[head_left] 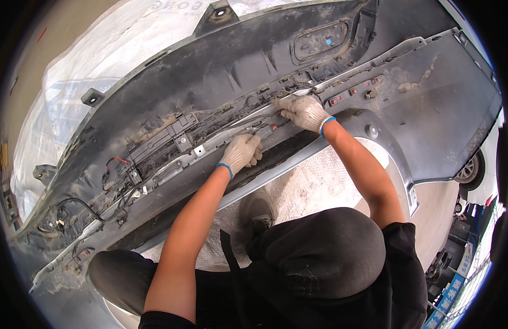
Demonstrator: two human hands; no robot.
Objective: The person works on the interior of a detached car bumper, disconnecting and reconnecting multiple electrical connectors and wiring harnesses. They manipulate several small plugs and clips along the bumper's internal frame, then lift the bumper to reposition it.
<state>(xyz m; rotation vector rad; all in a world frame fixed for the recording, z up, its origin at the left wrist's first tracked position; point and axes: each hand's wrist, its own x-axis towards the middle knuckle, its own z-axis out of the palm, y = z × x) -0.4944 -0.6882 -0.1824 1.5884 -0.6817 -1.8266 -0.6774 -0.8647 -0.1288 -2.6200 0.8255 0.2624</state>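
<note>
surface: dusty grey car bumper (221, 71), inner side up, lies across white plastic sheeting (84, 71) on the floor | left hand (240, 153) grip curled on bumper's centre rail | right hand (303, 111) grip closed on thin silver tool (276, 104) | room: workshop, parked car wheel (470, 170) at right

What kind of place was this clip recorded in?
Most likely a car repair or body shop. A detached grey car bumper lies inner side up with its wiring exposed, gloved left hand and right hand on it, and a white car's wheel shows at the right.
</note>
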